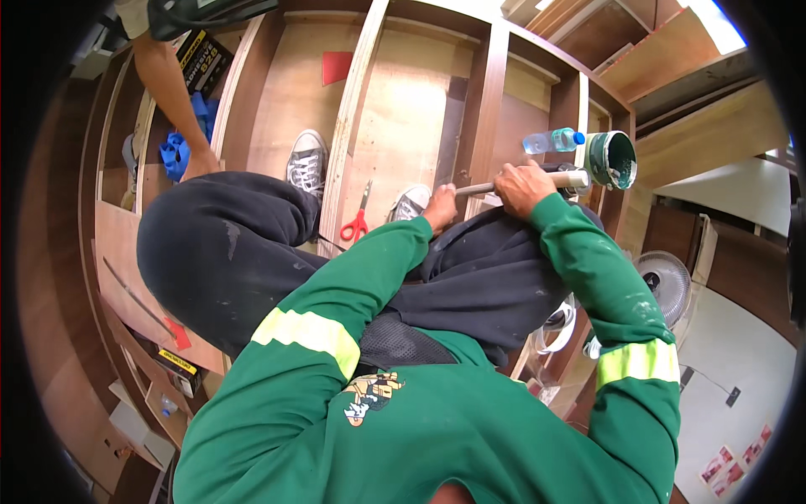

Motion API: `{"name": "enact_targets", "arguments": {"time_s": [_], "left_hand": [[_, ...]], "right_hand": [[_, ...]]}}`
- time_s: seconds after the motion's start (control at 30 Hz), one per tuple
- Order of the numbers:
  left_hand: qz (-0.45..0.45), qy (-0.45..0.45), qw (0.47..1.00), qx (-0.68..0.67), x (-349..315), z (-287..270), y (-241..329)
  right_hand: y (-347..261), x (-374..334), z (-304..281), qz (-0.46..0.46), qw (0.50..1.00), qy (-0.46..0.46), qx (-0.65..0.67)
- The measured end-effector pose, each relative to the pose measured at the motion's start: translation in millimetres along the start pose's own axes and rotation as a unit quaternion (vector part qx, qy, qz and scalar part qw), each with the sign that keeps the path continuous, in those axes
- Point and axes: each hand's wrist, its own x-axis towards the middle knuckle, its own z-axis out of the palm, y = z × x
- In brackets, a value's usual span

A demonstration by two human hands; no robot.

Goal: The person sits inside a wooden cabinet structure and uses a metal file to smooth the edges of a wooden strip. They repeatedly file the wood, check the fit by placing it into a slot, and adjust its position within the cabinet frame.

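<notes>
Here you are, astride the wooden frame (356,92), both hands busy! Your left hand (441,208) wraps one end of a slim rod (475,190), your right hand (522,186) closed over it further along, a pale cylindrical piece (573,179) showing just beyond. Above that, a blue-capped clear bottle (547,141) is just beside the green bucket (598,160). Down between your shoes (307,160), the red-handled scissors (354,227)! Upper left, a co-worker's hand (200,164) is near a blue cloth (176,153), and right of your sleeve (600,277) stands a fan (662,287).
</notes>
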Motion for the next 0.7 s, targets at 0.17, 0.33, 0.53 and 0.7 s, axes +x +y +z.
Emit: {"name": "enact_targets", "arguments": {"time_s": [0.17,0.33,0.53,0.7], "left_hand": [[-0.153,-0.003,0.985,-0.074,5,2,48],[-0.191,-0.025,0.976,-0.102,13,-14,49],[-0.172,-0.033,0.982,-0.074,-19,16,89],[-0.086,-0.027,0.993,-0.071,34,-8,49]], "right_hand": [[7,1,13,0.030,0.999,0.025,-0.012],[11,13,4,0.020,0.999,-0.039,0.006],[10,-23,11,0.044,0.999,-0.009,-0.024],[13,16,-7,0.005,0.999,-0.002,-0.046]]}}
